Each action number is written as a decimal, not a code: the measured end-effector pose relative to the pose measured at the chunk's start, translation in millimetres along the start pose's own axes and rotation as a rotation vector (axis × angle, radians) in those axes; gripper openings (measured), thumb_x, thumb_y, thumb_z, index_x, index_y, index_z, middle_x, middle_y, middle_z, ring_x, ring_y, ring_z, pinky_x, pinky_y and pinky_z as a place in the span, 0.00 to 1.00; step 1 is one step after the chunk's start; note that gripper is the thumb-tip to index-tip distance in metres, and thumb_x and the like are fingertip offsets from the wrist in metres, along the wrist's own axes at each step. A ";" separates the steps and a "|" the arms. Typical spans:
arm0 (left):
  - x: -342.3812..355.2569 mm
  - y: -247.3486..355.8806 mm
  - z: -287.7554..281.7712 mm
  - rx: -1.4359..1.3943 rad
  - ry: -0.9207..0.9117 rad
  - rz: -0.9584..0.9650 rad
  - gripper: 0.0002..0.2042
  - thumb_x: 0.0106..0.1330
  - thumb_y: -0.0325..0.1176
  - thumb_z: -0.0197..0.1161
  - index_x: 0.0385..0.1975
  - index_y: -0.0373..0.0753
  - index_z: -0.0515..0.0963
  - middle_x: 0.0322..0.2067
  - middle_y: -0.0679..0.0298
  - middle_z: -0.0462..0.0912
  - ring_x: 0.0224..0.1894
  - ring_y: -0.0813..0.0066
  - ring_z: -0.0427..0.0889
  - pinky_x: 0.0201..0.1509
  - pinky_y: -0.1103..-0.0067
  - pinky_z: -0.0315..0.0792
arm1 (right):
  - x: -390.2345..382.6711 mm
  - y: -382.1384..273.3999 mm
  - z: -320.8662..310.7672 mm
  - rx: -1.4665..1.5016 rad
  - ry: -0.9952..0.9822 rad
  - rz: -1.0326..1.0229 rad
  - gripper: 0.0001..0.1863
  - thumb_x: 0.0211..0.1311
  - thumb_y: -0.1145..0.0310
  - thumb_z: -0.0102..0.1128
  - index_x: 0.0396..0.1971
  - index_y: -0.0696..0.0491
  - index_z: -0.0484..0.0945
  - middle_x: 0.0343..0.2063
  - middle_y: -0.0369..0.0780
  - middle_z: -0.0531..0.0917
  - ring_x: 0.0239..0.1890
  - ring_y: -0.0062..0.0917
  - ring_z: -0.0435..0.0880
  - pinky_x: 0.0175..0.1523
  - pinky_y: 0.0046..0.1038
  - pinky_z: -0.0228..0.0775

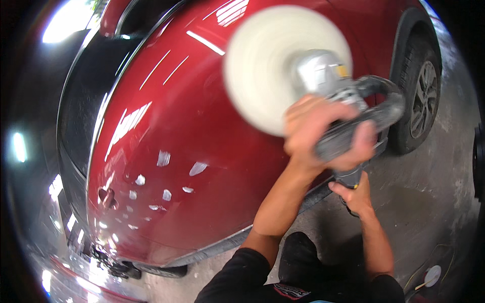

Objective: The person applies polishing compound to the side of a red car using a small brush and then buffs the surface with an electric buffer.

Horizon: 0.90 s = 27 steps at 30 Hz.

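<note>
Polisher: a silver-and-dark-grey power polisher (319, 74) with a large round cream pad (256, 63) on its head, held in front of the person at the upper middle of the view, over the car's side.
Long axis: it runs on a slant, from the silver head at the upper left down to the rear end at the lower right, more upright than level in the view.
Pointing: the head end faces away from the person and a little to the left; the rear end comes back toward the person.
Pad: broad and disc-shaped, its surface streaked in blurred rings; whether it touches the paint, I cannot tell.
Left hand: the left hand (312, 132), blurred, has its grip clenched around the dark grey looped handle (336, 141) behind the head.
Right hand: the right hand (357, 194) has its grip wrapped around the narrow rear end of the polisher, lower than the left.
Car: a glossy red car body panel (212, 131) curves beneath the pad, with more than 6 pale scuffed patches (163, 158) toward its lower left.
Wheel: a black tyre with a grey spoked rim (424, 98) stands right of the polisher.
Floor: grey concrete floor (419, 199) lies below the wheel.
</note>
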<state>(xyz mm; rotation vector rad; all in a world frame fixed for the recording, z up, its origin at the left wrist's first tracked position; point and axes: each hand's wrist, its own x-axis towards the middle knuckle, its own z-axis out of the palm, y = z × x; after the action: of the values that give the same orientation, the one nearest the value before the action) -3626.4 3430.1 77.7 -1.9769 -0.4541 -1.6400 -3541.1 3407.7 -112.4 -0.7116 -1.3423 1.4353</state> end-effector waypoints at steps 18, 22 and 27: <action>-82.6 50.5 -42.7 0.007 -0.192 -0.194 0.08 0.43 0.33 0.72 0.22 0.43 0.80 0.15 0.68 0.77 0.17 0.73 0.77 0.24 0.78 0.68 | -81.6 117.9 46.4 0.176 0.011 -0.060 0.18 0.50 0.69 0.68 0.40 0.59 0.77 0.34 0.40 0.83 0.33 0.28 0.83 0.39 0.29 0.76; -83.3 85.8 -133.2 0.106 -0.231 -0.217 0.08 0.48 0.33 0.70 0.24 0.37 0.79 0.13 0.68 0.73 0.14 0.73 0.72 0.22 0.76 0.66 | -101.1 166.1 63.2 -0.002 -0.252 -0.026 0.23 0.46 0.63 0.75 0.41 0.59 0.80 0.37 0.42 0.86 0.39 0.29 0.85 0.47 0.33 0.76; -92.6 127.4 -182.6 0.387 -0.120 -0.225 0.15 0.61 0.40 0.66 0.28 0.36 0.69 0.12 0.66 0.69 0.14 0.75 0.68 0.23 0.75 0.64 | -92.7 84.3 80.0 -0.101 -0.402 -0.020 0.26 0.42 0.63 0.78 0.43 0.59 0.82 0.37 0.46 0.88 0.41 0.31 0.88 0.50 0.33 0.77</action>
<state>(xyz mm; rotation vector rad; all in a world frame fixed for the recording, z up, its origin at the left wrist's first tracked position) -3719.5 3226.9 -12.9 -1.7836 -0.9918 -1.4303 -3606.4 3303.2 -195.4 -0.4858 -1.7344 1.5566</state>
